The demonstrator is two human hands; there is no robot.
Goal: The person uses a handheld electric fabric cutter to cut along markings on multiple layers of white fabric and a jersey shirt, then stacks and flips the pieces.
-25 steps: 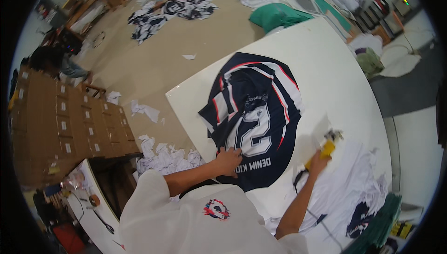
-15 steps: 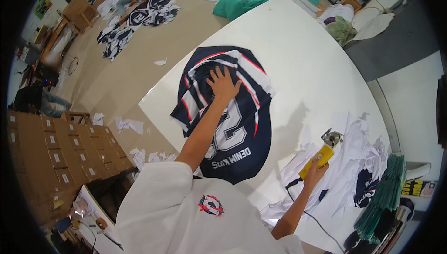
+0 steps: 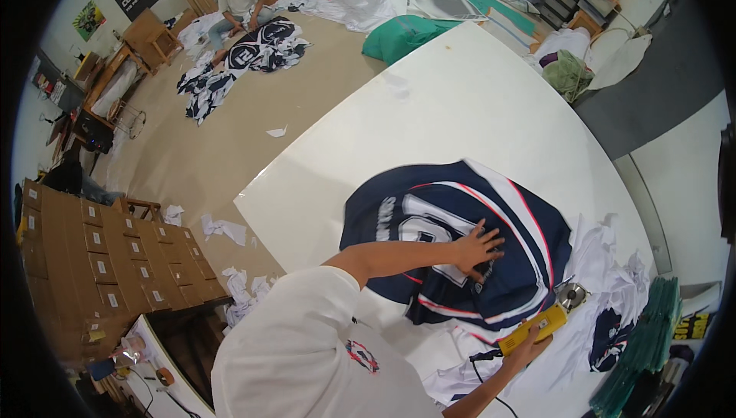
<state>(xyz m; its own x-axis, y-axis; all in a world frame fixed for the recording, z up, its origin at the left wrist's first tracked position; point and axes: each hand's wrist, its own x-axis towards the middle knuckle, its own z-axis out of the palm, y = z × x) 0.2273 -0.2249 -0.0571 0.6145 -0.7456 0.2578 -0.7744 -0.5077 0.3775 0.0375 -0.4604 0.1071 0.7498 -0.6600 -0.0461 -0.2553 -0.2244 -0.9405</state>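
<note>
A navy sports jersey piece with white lettering and red-and-white stripes lies on the white table. My left hand rests flat on it with the fingers spread. In my right hand is a yellow handheld electric fabric cutter. Its round metal blade head lies by the jersey's lower right edge; whether blade and cloth touch, I cannot tell. A dark cord trails from its back end. White fabric scraps are heaped beside the cutter.
Green folded bundles stand at the table's right edge. A green sack sits past the far edge. Stacked cardboard boxes are at the left. Another person sits on the floor at the back beside piled printed cloth.
The jersey piece has turned and shifted right and nearer, with my left hand still flat on it. The cutter has moved slightly down and right, close to the cloth.
</note>
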